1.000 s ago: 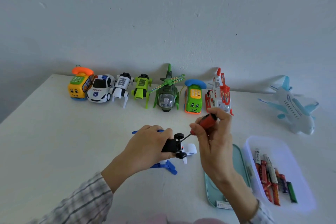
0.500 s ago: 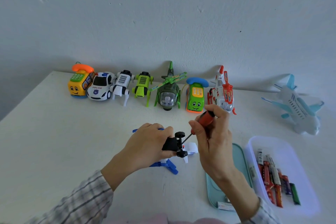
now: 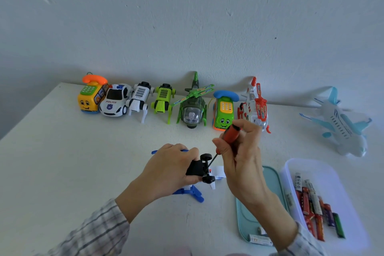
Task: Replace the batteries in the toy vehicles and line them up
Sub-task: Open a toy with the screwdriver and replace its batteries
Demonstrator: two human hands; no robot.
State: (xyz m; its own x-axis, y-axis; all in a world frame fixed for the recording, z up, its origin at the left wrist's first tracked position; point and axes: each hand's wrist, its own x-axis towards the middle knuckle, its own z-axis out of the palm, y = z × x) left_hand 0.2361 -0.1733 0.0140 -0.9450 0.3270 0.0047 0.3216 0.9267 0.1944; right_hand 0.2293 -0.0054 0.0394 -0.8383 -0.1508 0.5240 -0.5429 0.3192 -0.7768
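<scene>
Near the middle of the white table [image 3: 52, 162], the left hand [image 3: 166, 170] grips an upturned blue-and-white toy plane [image 3: 199, 169], fingers curled over its black underside with the wheels up. The right hand [image 3: 239, 156] pinches the red handle of a screwdriver [image 3: 229, 134], whose tip reaches down to the plane's underside beside the wheels. Along the table's far edge, by the wall, seven toys stand in a row, from a yellow phone car [image 3: 90, 97] to a red-and-white helicopter [image 3: 254, 104]. A pale blue airliner [image 3: 340, 124] sits toward the far right corner. At the right edge, a clear tray [image 3: 332, 174] holds batteries [image 3: 313, 208], just beside a teal lid [image 3: 245, 220].
</scene>
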